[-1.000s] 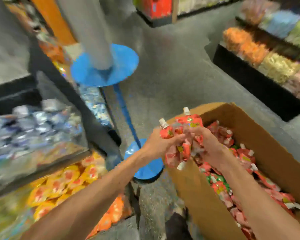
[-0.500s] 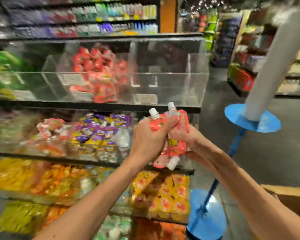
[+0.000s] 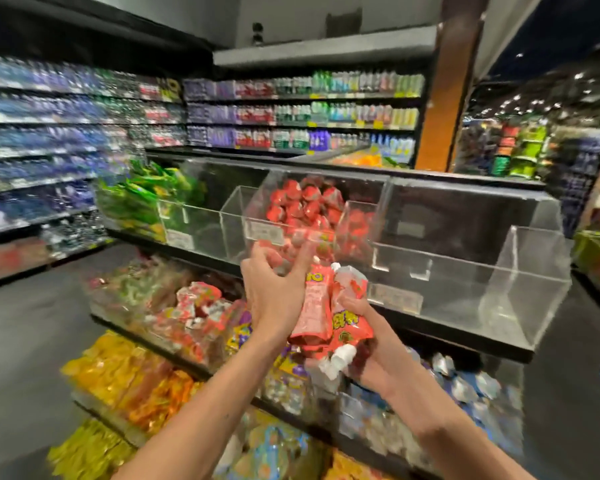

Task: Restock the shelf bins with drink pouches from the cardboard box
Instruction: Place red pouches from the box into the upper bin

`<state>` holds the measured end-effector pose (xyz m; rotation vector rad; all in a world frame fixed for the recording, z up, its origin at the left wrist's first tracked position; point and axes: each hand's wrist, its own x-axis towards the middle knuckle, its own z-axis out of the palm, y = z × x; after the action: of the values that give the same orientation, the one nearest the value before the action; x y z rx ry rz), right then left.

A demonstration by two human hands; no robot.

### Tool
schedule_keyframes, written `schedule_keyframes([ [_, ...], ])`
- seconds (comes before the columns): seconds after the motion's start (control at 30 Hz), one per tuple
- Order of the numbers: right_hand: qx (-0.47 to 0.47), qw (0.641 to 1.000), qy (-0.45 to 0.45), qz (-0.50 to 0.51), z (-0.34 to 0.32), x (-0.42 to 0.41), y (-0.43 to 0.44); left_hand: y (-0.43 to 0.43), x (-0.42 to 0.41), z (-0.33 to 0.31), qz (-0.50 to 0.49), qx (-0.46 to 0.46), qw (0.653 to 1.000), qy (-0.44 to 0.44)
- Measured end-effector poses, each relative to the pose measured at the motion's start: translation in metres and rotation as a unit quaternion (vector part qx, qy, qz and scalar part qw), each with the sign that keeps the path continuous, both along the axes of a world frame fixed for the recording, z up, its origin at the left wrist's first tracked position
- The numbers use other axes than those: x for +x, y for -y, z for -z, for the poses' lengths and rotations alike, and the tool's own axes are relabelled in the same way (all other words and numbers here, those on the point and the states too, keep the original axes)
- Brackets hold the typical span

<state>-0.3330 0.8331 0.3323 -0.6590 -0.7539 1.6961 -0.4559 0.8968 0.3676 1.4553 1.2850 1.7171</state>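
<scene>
A bundle of red drink pouches [image 3: 314, 306] with white caps is held between both hands in front of the shelf. My left hand [image 3: 274, 289] presses on the bundle's left side with its fingers partly spread and the index finger pointing up. My right hand [image 3: 369, 344] grips the bundle from below and the right. Just behind the hands, the clear top-row bin [image 3: 257, 233] holds a pile of the same red pouches [image 3: 302, 206]. The cardboard box is out of view.
To the right of the red bin stands a clear bin [image 3: 499, 271] with nothing visible in it, and to the left a bin of green packs [image 3: 142, 199]. Lower bins hold red-white [image 3: 194, 306], yellow-orange [image 3: 136, 382] and blue-silver [image 3: 465, 386] packs. Drink shelves [image 3: 291, 112] line the back wall.
The view swung from the cardboard box on the floor up to the shelf. Both hands carried the red pouches up towards the top-row bin, and the left fingers have loosened.
</scene>
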Motion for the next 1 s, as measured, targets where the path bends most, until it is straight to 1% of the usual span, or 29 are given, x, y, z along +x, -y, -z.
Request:
schedule_keyframes([
  [0.03, 0.005, 1.0, -0.006, -0.01, -0.002, -0.005, -0.01, -0.011, -0.004, -0.002, -0.027, 0.017, 0.999, -0.035],
  [0.1, 0.011, 0.999, -0.044, -0.02, -0.003, -0.013, -0.029, -0.031, -0.01, -0.006, -0.042, 0.049, 0.994, -0.085],
  [0.17, -0.013, 0.992, -0.121, -0.021, -0.003, -0.018, -0.048, -0.044, -0.011, -0.011, -0.029, 0.06, 0.986, -0.151],
  [0.2, -0.015, 0.989, -0.145, -0.006, 0.0, -0.016, -0.059, -0.05, -0.012, -0.011, -0.017, 0.065, 0.982, -0.177],
  [0.23, -0.011, 0.988, -0.153, -0.009, -0.001, -0.017, -0.067, -0.055, -0.012, -0.014, -0.002, 0.07, 0.978, -0.195],
  [0.27, -0.009, 0.991, -0.136, -0.011, -0.01, -0.021, -0.07, -0.061, -0.014, -0.018, 0.016, 0.069, 0.976, -0.204],
  [0.33, -0.014, 0.991, -0.134, 0.023, -0.02, -0.02, -0.083, -0.076, -0.021, -0.024, 0.072, 0.06, 0.975, -0.2],
  [0.37, -0.016, 0.99, -0.129, 0.053, -0.024, -0.017, -0.092, -0.082, -0.026, -0.026, 0.119, 0.049, 0.973, -0.192],
  [0.4, -0.017, 0.991, -0.121, 0.061, -0.029, -0.015, -0.099, -0.088, -0.032, -0.028, 0.174, 0.042, 0.966, -0.186],
  [0.43, -0.007, 0.991, -0.119, 0.059, -0.031, -0.014, -0.108, -0.094, -0.039, -0.026, 0.234, 0.04, 0.954, -0.182],
  [0.5, -0.013, 0.992, -0.106, 0.068, -0.036, -0.016, -0.132, -0.109, -0.054, -0.02, 0.347, 0.026, 0.919, -0.186],
  [0.53, -0.017, 0.992, -0.099, 0.077, -0.037, -0.018, -0.142, -0.119, -0.062, -0.017, 0.381, 0.027, 0.901, -0.203],
  [0.6, -0.02, 0.992, -0.08, 0.099, -0.043, -0.032, -0.154, -0.144, -0.079, -0.016, 0.402, 0.069, 0.881, -0.241],
  [0.63, -0.016, 0.991, -0.085, 0.098, -0.046, -0.039, -0.16, -0.158, -0.085, -0.017, 0.403, 0.1, 0.877, -0.242],
  [0.67, 0.015, 0.992, -0.095, 0.086, -0.05, -0.047, -0.162, -0.172, -0.09, -0.019, 0.41, 0.121, 0.875, -0.229],
  [0.7, 0.042, 0.99, -0.082, 0.103, -0.053, -0.054, -0.165, -0.184, -0.094, -0.022, 0.422, 0.132, 0.872, -0.209],
  [0.73, 0.047, 0.986, -0.035, 0.156, -0.054, -0.056, -0.17, -0.195, -0.095, -0.025, 0.446, 0.13, 0.867, -0.179],
  [0.77, 0.05, 0.982, -0.018, 0.18, -0.057, -0.057, -0.175, -0.204, -0.094, -0.027, 0.462, 0.131, 0.863, -0.157],
  [0.8, 0.078, 0.981, -0.016, 0.175, -0.061, -0.059, -0.178, -0.211, -0.091, -0.031, 0.466, 0.143, 0.861, -0.147],
  [0.87, 0.081, 0.972, -0.015, 0.22, -0.082, -0.061, -0.181, -0.226, -0.078, -0.042, 0.433, 0.187, 0.868, -0.156],
  [0.93, 0.051, 0.966, -0.038, 0.25, -0.097, -0.046, -0.185, -0.24, -0.056, -0.053, 0.411, 0.191, 0.88, -0.145],
  [1.0, 0.052, 0.957, -0.075, 0.276, -0.108, -0.023, -0.183, -0.256, -0.032, -0.063, 0.393, 0.198, 0.887, -0.141],
])
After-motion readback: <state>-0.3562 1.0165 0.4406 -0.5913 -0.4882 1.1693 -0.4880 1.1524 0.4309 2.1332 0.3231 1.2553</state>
